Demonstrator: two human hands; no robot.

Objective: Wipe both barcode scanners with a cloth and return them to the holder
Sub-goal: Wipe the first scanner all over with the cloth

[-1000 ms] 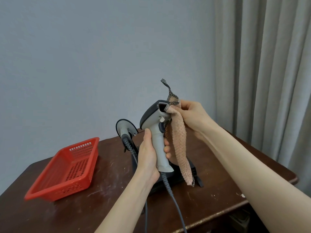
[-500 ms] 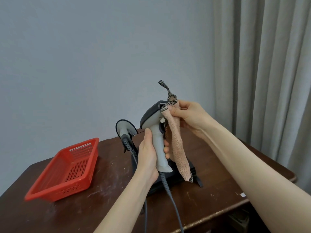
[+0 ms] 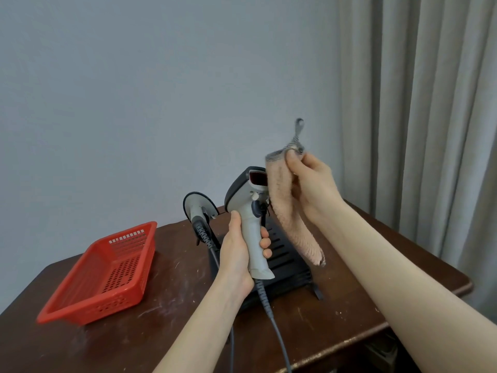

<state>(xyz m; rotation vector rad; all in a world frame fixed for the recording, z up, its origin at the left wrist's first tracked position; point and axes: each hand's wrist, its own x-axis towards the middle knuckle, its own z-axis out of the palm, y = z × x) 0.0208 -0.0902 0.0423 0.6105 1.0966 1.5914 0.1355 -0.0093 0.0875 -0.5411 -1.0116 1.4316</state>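
My left hand (image 3: pixel 238 253) grips the handle of a grey barcode scanner (image 3: pixel 248 211), held upright above the table with its red window facing me. My right hand (image 3: pixel 313 184) pinches a pink cloth (image 3: pixel 289 208) near its top edge, just right of the scanner's head. The cloth hangs down beside the scanner. A second scanner (image 3: pixel 197 208) sits in the black holder (image 3: pixel 285 261) behind my left hand, its cable trailing down. The held scanner's cable runs off the table's front edge.
A red plastic basket (image 3: pixel 107 273) stands on the left of the dark wooden table (image 3: pixel 166 327). A grey wall is behind, and curtains (image 3: pixel 430 130) hang at the right. The table's right edge is close to my right forearm.
My right hand lifted the cloth off the scanner's head and moved up and to the right. The scanner's red window is uncovered now. My left hand kept its grip.
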